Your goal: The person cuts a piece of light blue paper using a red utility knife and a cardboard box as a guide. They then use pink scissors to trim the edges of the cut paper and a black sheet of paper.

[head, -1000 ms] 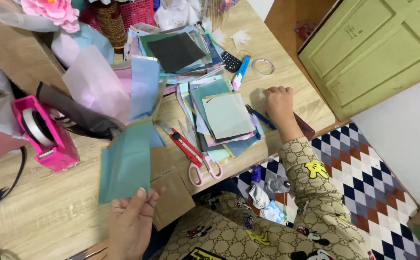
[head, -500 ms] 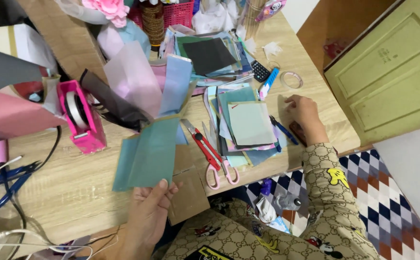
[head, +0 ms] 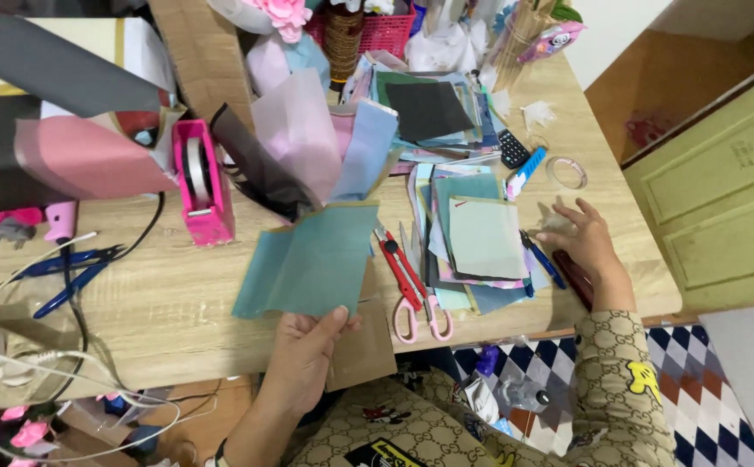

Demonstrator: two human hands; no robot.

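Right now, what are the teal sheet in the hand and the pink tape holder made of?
The flat teal sheet held by the left hand looks like thin matte paper, perhaps felt: it bends softly without shine. The bright pink tape dispenser looks like hard plastic, smooth and slightly glossy.

A teal sheet of paper (head: 312, 259) is held fanned out with a brown card (head: 361, 346) behind it, above the near edge of the surface (head: 169, 311). Both tilt upright, the card overhanging that edge.
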